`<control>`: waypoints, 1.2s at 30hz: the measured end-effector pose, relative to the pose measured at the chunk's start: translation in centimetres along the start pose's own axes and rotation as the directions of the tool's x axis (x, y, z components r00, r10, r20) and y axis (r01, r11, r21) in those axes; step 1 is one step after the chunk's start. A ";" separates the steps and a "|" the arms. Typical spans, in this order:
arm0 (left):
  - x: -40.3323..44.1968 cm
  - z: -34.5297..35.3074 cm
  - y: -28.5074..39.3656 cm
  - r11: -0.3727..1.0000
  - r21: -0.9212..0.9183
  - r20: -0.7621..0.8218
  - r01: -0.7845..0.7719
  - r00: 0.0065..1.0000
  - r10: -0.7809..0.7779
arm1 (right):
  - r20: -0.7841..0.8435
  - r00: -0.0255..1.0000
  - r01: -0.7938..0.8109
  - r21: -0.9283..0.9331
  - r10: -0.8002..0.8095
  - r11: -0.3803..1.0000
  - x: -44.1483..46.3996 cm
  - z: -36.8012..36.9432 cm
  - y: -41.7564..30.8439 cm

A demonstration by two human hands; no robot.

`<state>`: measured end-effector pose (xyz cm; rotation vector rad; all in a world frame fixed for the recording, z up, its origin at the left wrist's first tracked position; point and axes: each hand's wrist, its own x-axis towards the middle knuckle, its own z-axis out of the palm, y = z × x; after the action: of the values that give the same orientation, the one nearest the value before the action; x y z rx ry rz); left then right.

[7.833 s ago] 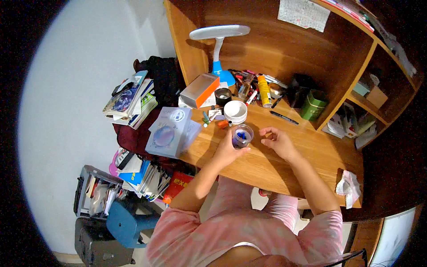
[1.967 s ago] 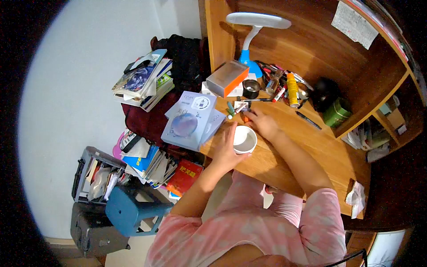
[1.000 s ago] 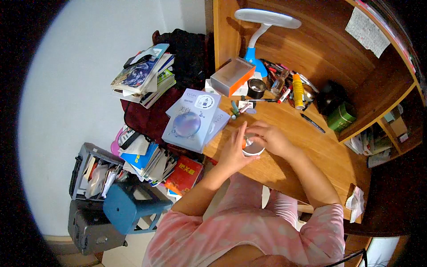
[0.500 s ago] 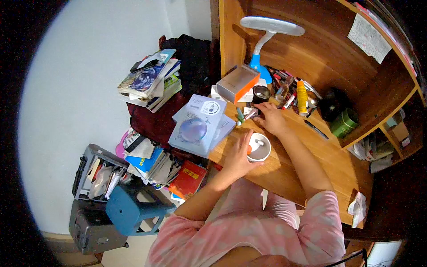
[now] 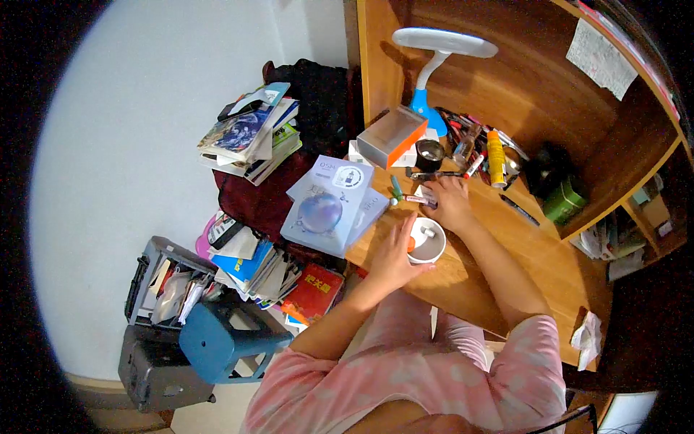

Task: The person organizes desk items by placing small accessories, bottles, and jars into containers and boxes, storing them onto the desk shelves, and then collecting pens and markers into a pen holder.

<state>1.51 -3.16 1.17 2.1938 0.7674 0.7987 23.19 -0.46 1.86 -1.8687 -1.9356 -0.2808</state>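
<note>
The wooden table [image 5: 542,267] is spreading under and beyond both my hands, its front edge running close to my lap. Far beyond my right hand, at the back, the white and blue lamp [image 5: 446,43] is standing. To the left of my left hand and a little beyond it, the pale blue boxes [image 5: 325,210] are lying one over another. Farther out from that hand, the grey and orange box [image 5: 390,137] is resting on something white.

My left hand [image 5: 396,254] is gripping the white cup [image 5: 433,251] from its left side, thumb curling round the near edge, close to the front of the table. My right hand [image 5: 450,202] is lying low over the table just beyond the cup, its fingers pointing away from me; I am not able to tell whether they are closing on anything.

Well to the right of my right hand the green tin [image 5: 564,201] is standing, and nearer, beyond that hand, the yellow can [image 5: 496,159]. The black jar [image 5: 430,152] is sitting beyond its fingertips, slightly left. The black pen [image 5: 519,210] is lying to its right, apart from it. Just left of it, the pinkish tube [image 5: 419,200] is lying near the green stick [image 5: 396,186]. Inside the cup, beside my left fingers, an orange piece [image 5: 411,244] and a white piece [image 5: 428,232] are showing
</note>
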 end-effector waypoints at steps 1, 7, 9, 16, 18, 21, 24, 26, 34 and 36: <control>0.0 0.0 0.1 1.000 -0.006 0.001 0.002 1.000 -0.002 | -0.019 1.000 0.022 -0.012 -0.023 1.000 -0.5 -0.5 0.0; 0.1 -0.3 1.0 0.992 0.110 0.025 0.064 0.997 -0.067 | -0.001 0.987 -0.159 0.222 0.164 0.962 -3.0 -1.1 1.9; 0.2 -0.4 1.1 0.990 0.112 0.038 0.086 0.995 -0.091 | -0.015 0.981 -0.182 0.304 0.196 0.935 -3.4 -1.4 2.3; 0.2 0.0 0.8 0.997 0.063 -0.012 0.042 0.999 -0.041 | 0.182 0.971 -0.239 0.709 0.156 0.664 -4.8 -7.1 -1.0; 0.2 0.0 0.8 0.998 0.056 -0.025 0.035 0.999 -0.034 | 0.197 0.978 -0.196 0.723 0.073 0.662 -5.2 -7.4 -2.1; 0.1 0.1 0.8 0.996 0.067 -0.021 0.059 0.998 -0.058 | 0.093 0.995 -0.012 0.532 -0.045 0.846 -5.8 -6.9 -3.1; 0.1 0.1 0.8 0.995 0.072 -0.013 0.073 0.997 -0.072 | 0.084 0.996 -0.048 0.355 0.019 0.934 -6.3 -6.1 -3.9; 0.0 0.2 0.6 0.997 0.063 -0.029 0.042 0.999 -0.040 | 0.072 0.996 -0.066 0.337 0.044 0.939 -6.4 -5.8 -4.5; 0.1 0.2 0.4 0.996 0.082 -0.014 0.043 0.999 -0.042 | -0.041 0.999 0.003 0.304 0.010 0.953 -7.5 -4.9 -4.7; 0.1 0.2 0.4 0.995 0.093 -0.018 0.038 0.999 -0.037 | -0.064 0.997 0.065 0.288 -0.048 0.956 -7.7 -4.7 -4.3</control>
<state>1.88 -3.37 1.35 2.2509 0.8668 0.7767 19.72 -9.71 3.33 -1.6015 -1.8796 -0.0606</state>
